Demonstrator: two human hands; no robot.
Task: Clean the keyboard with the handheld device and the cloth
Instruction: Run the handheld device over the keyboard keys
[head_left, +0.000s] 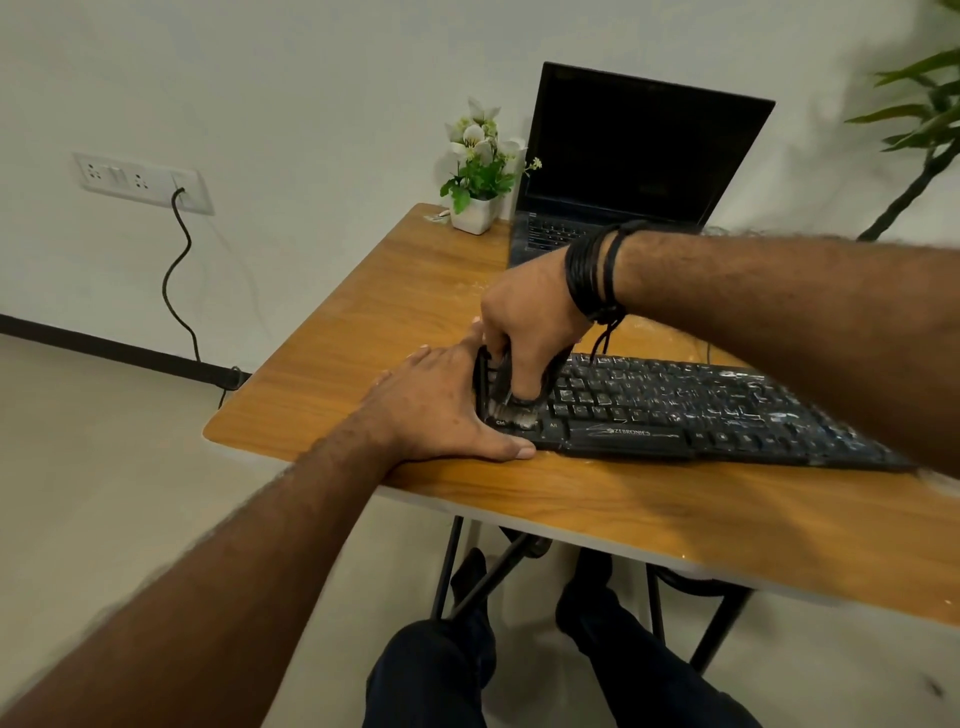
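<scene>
Black keyboard (701, 410) flecked with white debris on wooden desk (597, 499); right hand (530, 327) fingers curled around dark handheld device (511, 395), left hand (441, 410) fingers spread flat, steadying keyboard's end

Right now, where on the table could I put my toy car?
Bare wood lies left of the laptop, between flower pot and left hand, and along the near edge below the keyboard. Around both hands it's crowded.

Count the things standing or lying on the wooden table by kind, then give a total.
Black dusty keyboards: 1
Open black laptops: 1
White-potted flowering plants: 1
Small black handheld devices, gripped by the right hand: 1
Total: 4
</scene>
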